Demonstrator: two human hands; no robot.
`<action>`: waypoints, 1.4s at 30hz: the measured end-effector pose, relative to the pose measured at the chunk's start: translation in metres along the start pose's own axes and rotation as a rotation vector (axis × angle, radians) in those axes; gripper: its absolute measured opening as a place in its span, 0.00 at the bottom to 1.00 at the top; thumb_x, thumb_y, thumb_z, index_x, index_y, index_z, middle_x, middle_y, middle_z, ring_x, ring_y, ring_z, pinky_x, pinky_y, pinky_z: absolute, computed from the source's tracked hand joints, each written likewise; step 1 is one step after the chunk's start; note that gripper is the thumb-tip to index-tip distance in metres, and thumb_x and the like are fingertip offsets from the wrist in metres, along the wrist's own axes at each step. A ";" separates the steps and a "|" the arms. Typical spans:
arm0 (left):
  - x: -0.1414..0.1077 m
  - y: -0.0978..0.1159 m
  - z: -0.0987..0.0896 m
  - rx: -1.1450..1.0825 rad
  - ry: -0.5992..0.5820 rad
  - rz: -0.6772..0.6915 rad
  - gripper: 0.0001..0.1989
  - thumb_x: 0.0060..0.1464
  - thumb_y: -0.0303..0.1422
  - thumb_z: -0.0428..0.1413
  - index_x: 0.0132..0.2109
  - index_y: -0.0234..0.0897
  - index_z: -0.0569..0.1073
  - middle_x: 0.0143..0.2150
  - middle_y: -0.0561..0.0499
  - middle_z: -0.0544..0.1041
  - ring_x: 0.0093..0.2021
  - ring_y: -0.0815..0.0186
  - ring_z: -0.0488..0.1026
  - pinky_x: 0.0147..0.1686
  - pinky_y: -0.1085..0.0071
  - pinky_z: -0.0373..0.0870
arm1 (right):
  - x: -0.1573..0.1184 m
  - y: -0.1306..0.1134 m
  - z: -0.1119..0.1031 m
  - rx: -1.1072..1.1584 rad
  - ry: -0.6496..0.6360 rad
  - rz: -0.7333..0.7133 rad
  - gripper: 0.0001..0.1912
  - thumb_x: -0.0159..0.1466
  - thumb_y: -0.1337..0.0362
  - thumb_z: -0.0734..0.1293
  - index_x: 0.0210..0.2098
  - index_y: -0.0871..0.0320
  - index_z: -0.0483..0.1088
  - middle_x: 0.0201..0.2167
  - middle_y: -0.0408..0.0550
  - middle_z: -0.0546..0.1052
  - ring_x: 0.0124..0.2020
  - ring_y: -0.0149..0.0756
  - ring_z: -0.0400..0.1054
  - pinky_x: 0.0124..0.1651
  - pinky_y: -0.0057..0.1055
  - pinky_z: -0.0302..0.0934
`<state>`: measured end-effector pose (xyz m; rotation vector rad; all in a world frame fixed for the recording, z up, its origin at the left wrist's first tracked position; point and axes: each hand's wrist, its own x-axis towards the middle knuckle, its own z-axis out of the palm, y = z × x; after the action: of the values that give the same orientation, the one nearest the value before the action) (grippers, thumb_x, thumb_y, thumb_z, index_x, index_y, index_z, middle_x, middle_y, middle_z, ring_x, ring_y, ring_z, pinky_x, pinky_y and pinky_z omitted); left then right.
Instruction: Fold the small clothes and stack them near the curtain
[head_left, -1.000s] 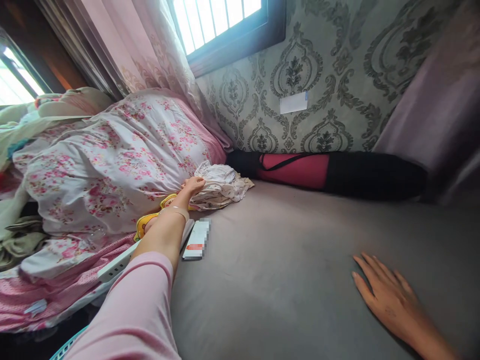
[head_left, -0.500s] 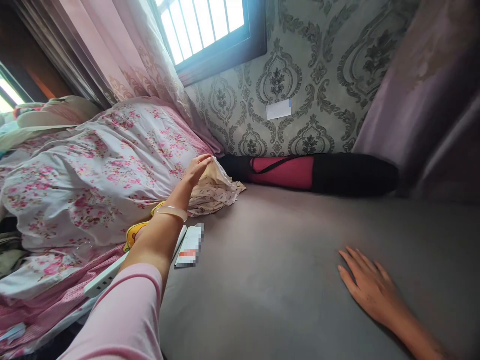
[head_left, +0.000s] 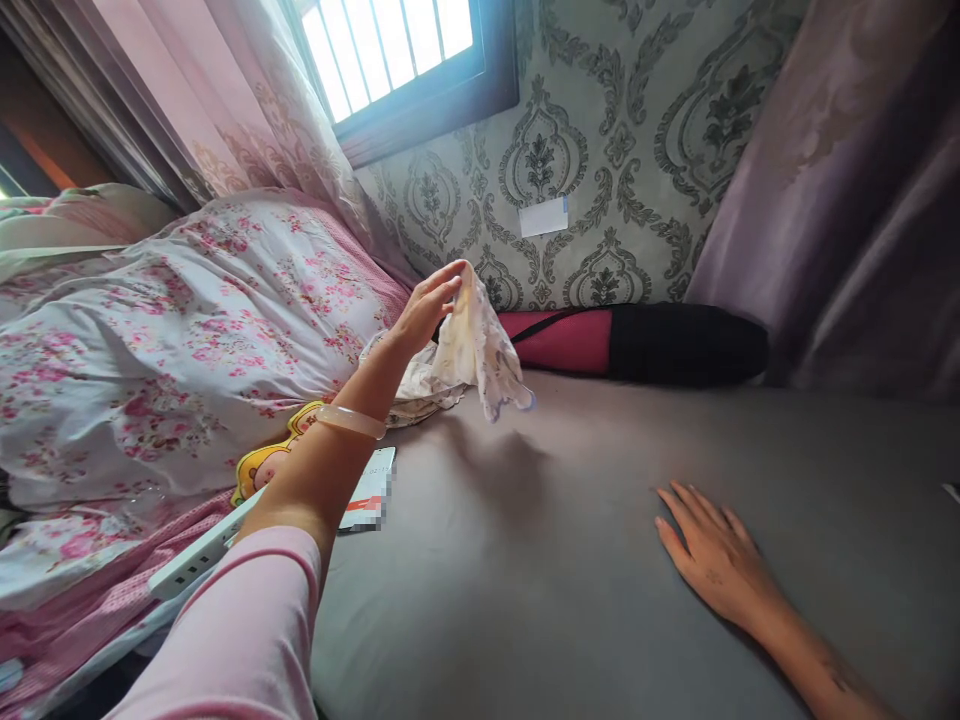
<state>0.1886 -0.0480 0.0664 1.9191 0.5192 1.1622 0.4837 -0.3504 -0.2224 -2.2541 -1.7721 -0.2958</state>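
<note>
One cloth (head_left: 484, 345) has risen, pinched by one of two hands (head_left: 424, 312) (left).

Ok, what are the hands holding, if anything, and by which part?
The left hand holds a pale patterned cloth by its upper end; the right hand holds nothing.

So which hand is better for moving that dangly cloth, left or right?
Probably the left hand: its fingers pinch the top of the pale cloth, which hangs down from them. The right hand rests spread on the grey sheet, well away from the cloth.
</note>
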 end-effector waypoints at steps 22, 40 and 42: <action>-0.102 -0.013 0.152 -0.867 0.148 -0.364 0.15 0.53 0.34 0.59 0.49 0.43 0.72 0.51 0.49 0.70 0.56 0.61 0.65 0.42 0.67 0.72 | 0.023 -0.012 -0.044 0.434 -0.112 0.110 0.20 0.64 0.60 0.57 0.48 0.61 0.74 0.52 0.58 0.75 0.55 0.47 0.68 0.59 0.46 0.59; -0.127 -0.050 0.173 -0.329 0.265 -0.170 0.28 0.49 0.25 0.51 0.59 0.42 0.65 0.65 0.45 0.59 0.60 0.56 0.64 0.50 0.61 0.72 | 0.081 -0.104 -0.085 1.191 0.159 0.248 0.16 0.58 0.52 0.67 0.36 0.60 0.70 0.32 0.50 0.79 0.33 0.38 0.72 0.38 0.34 0.66; -0.128 -0.057 0.172 -0.142 0.254 -0.092 0.27 0.49 0.24 0.51 0.58 0.41 0.67 0.66 0.44 0.58 0.61 0.56 0.62 0.52 0.61 0.70 | 0.079 -0.094 -0.101 1.187 0.215 0.244 0.16 0.58 0.52 0.68 0.36 0.59 0.70 0.31 0.50 0.78 0.32 0.38 0.72 0.37 0.34 0.66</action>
<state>0.2788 -0.1770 -0.0905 1.6203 0.6355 1.3542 0.4107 -0.2894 -0.0943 -1.4327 -1.0451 0.4455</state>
